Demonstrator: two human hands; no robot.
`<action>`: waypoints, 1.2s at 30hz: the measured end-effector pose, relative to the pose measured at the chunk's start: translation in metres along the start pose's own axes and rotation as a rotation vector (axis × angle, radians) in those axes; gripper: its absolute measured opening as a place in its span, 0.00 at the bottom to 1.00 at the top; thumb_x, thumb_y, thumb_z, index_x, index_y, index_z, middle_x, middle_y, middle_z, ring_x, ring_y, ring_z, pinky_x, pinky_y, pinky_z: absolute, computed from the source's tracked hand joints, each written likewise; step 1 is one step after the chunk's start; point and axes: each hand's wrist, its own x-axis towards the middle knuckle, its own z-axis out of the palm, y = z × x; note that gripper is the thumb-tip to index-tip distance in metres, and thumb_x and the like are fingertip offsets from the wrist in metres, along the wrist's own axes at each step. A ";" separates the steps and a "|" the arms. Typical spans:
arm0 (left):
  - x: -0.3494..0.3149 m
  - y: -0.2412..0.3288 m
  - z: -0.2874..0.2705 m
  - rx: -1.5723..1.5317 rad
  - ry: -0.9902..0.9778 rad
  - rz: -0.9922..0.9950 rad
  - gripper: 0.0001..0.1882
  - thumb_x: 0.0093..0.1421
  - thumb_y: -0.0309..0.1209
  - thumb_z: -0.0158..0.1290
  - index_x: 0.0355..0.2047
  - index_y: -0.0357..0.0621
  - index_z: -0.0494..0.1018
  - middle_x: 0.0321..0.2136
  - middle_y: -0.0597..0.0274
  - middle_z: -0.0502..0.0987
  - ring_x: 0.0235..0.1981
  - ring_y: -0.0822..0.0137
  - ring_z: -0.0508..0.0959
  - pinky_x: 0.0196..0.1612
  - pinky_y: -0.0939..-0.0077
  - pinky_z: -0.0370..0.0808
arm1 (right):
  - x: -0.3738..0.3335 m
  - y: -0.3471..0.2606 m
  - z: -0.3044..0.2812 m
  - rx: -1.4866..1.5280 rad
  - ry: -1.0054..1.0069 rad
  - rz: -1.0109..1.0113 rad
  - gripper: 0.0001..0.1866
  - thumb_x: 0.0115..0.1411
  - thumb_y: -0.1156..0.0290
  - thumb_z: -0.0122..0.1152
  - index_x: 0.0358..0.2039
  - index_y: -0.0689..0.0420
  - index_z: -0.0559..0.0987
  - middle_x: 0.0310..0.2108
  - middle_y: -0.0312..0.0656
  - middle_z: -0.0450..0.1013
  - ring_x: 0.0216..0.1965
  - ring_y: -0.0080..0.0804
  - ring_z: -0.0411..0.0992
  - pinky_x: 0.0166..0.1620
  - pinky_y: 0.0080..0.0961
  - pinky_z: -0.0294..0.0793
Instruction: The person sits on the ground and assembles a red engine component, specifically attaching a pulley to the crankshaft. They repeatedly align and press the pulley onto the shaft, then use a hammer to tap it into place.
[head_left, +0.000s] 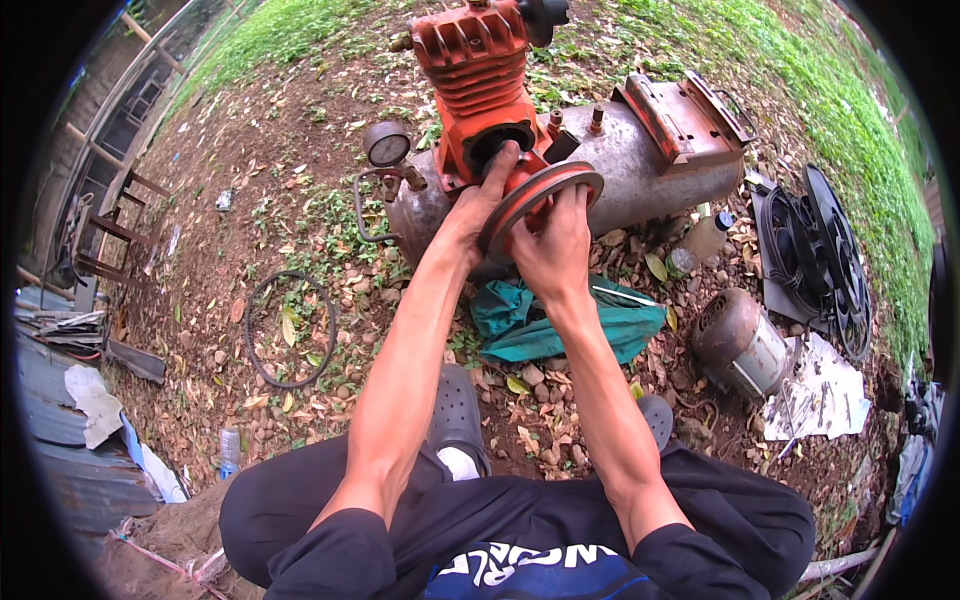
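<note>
A red-orange finned compressor pump point(482, 92) stands on a grey, rust-stained air tank point(640, 155). The round opening in the pump's near face is dark inside. Just in front of it is a tilted red pulley wheel point(590, 178) with a dark grooved rim. My left hand point(478, 212) is closed at the wheel's left edge, one finger reaching up to the opening. My right hand point(552, 245) grips the wheel from its near side, fingers hooked over the spokes. Its fingertips are partly hidden. Whether the wheel touches the pump I cannot tell.
A pressure gauge point(387, 145) and bent handle stick out at the tank's left end. A black belt point(290, 330) lies on leafy soil. Near the tank are a green cloth point(625, 325), a bottle point(705, 238), a brown motor point(740, 340) and a black fan point(815, 255).
</note>
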 end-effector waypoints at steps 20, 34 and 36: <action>0.016 -0.002 -0.021 -0.434 -0.622 -0.012 0.53 0.52 0.79 0.32 0.58 0.45 0.69 0.54 0.53 0.75 0.52 0.60 0.77 0.58 0.63 0.73 | 0.012 -0.041 0.015 -0.201 0.000 0.041 0.24 0.51 0.75 0.63 0.47 0.68 0.68 0.45 0.63 0.65 0.42 0.67 0.70 0.47 0.53 0.70; 0.014 0.024 -0.008 -0.175 -0.340 -0.032 0.52 0.52 0.77 0.36 0.57 0.43 0.70 0.52 0.53 0.76 0.50 0.60 0.78 0.54 0.62 0.77 | 0.031 -0.042 0.023 -0.128 0.139 0.142 0.23 0.53 0.71 0.62 0.45 0.70 0.67 0.45 0.62 0.67 0.43 0.66 0.69 0.48 0.53 0.69; 0.012 0.028 -0.008 -0.143 -0.321 -0.034 0.52 0.52 0.77 0.37 0.57 0.42 0.70 0.52 0.53 0.76 0.50 0.60 0.78 0.54 0.62 0.77 | 0.029 -0.043 0.024 -0.046 0.156 0.217 0.25 0.54 0.70 0.62 0.48 0.71 0.66 0.47 0.62 0.66 0.45 0.66 0.69 0.50 0.53 0.68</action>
